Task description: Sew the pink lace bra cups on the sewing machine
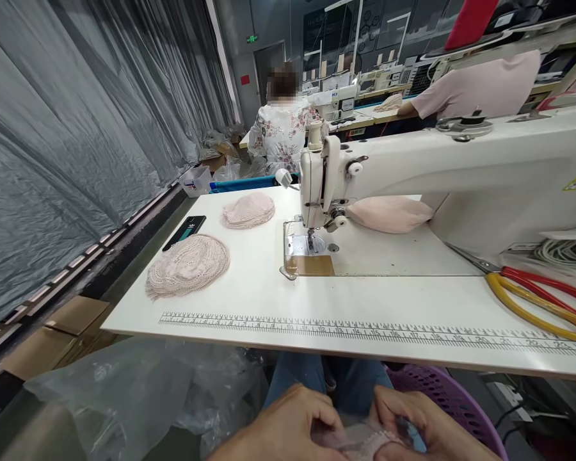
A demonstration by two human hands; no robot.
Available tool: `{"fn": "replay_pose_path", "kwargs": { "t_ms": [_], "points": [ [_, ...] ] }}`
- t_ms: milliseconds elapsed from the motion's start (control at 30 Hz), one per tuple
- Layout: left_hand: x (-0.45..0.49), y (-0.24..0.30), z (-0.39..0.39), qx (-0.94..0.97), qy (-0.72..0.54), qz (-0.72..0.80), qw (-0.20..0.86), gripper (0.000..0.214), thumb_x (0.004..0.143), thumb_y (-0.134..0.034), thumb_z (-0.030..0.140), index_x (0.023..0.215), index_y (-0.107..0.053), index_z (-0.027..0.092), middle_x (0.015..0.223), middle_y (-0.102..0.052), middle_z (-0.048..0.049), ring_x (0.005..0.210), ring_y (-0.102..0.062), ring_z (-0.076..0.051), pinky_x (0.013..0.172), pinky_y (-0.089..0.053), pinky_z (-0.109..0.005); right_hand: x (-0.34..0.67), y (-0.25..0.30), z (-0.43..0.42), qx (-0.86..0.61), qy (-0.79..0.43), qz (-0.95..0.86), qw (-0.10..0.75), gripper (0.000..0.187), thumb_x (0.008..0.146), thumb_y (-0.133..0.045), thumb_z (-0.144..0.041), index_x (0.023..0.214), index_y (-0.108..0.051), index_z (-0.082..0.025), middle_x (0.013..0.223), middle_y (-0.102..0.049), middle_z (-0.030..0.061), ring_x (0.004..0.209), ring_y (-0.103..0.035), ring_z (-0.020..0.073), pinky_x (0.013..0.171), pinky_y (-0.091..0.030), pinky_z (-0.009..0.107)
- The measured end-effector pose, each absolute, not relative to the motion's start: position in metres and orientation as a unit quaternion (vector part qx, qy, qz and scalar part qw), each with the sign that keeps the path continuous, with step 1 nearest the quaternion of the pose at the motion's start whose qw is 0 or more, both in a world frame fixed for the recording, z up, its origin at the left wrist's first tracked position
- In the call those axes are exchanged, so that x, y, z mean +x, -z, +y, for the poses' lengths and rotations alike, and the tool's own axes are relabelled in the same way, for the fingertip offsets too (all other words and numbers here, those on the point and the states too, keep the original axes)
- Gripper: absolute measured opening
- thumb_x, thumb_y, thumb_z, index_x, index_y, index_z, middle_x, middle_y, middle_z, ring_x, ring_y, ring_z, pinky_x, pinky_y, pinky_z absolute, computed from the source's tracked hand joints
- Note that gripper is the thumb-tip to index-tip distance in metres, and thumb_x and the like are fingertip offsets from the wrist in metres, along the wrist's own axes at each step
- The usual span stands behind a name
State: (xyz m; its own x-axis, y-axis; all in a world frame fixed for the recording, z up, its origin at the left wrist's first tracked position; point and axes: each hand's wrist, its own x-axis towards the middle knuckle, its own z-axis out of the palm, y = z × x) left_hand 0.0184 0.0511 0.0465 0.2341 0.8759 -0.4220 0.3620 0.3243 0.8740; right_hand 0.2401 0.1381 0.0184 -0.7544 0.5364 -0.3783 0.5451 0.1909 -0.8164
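Note:
Below the table's front edge, over my lap, my left hand pinches a sheer pale pink lace-edged fabric piece. The fingers of my right hand are curled round the other side of that piece, whose lower part is cut off by the frame. Beyond my hands stands a white sewing machine, its needle area bare of cloth. Two stacks of pink pieces lie to its left: a lacy stack nearer and a smoother stack farther back. More pink fabric rests under the machine arm.
Scissors with red and yellow handles lie at the right of the white table, which has a printed ruler along its front. A dark phone-like object lies at left. A purple basket stands below. Two people sit at machines ahead.

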Motion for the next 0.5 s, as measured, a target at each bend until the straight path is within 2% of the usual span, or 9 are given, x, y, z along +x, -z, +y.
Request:
{"fn": "replay_pose_path", "kwargs": {
  "t_ms": [100, 200, 267, 367, 500],
  "points": [
    [0.021, -0.043, 0.052, 0.535, -0.268, 0.556, 0.577, 0.025, 0.067, -0.080, 0.045, 0.072, -0.076, 0.021, 0.076, -0.061, 0.0018, 0.077, -0.054, -0.014, 0.082, -0.035, -0.024, 0.239, -0.024, 0.140, 0.329, 0.574, 0.749, -0.023, 0.018, 0.074, -0.069, -0.027, 0.070, -0.052, -0.023, 0.070, -0.051, -0.0052, 0.072, -0.047, 0.0151, 0.066, -0.037, 0.023],
    [0.022, -0.043, 0.051, 0.521, -0.288, 0.536, 0.599, 0.020, 0.075, -0.073, 0.038, 0.083, -0.080, 0.020, 0.072, -0.067, -0.0008, 0.073, -0.057, -0.015, 0.074, -0.039, -0.023, 0.239, -0.026, 0.141, 0.313, 0.607, 0.730, -0.014, 0.010, 0.077, -0.069, -0.032, 0.075, -0.064, -0.024, 0.073, -0.055, -0.0042, 0.074, -0.049, 0.0157, 0.069, -0.037, 0.023],
    [0.020, -0.045, 0.049, 0.508, -0.282, 0.537, 0.611, 0.019, 0.076, -0.071, 0.032, 0.086, -0.080, 0.020, 0.066, -0.067, -0.0011, 0.069, -0.057, -0.015, 0.069, -0.040, -0.022, 0.240, -0.021, 0.140, 0.334, 0.591, 0.734, -0.020, 0.016, 0.076, -0.071, -0.040, 0.074, -0.066, -0.025, 0.074, -0.057, -0.0029, 0.076, -0.051, 0.0174, 0.072, -0.038, 0.025],
    [0.015, -0.048, 0.047, 0.513, -0.270, 0.551, 0.600, 0.020, 0.072, -0.075, 0.032, 0.088, -0.080, 0.021, 0.068, -0.067, -0.0002, 0.069, -0.056, -0.015, 0.071, -0.040, -0.022, 0.242, -0.009, 0.139, 0.347, 0.577, 0.738, -0.044, 0.027, 0.073, -0.072, -0.046, 0.067, -0.059, -0.023, 0.070, -0.051, -0.0031, 0.072, -0.047, 0.0171, 0.068, -0.037, 0.025],
    [0.010, -0.048, 0.048, 0.540, -0.242, 0.552, 0.588, 0.036, 0.064, -0.081, 0.046, 0.088, -0.080, 0.020, 0.063, -0.057, 0.0028, 0.063, -0.048, -0.012, 0.062, -0.036, -0.021, 0.241, -0.001, 0.141, 0.284, 0.649, 0.704, -0.042, 0.033, 0.079, -0.065, -0.047, 0.068, -0.046, -0.022, 0.068, -0.043, -0.0049, 0.067, -0.039, 0.0145, 0.061, -0.032, 0.025]
  ]
}}
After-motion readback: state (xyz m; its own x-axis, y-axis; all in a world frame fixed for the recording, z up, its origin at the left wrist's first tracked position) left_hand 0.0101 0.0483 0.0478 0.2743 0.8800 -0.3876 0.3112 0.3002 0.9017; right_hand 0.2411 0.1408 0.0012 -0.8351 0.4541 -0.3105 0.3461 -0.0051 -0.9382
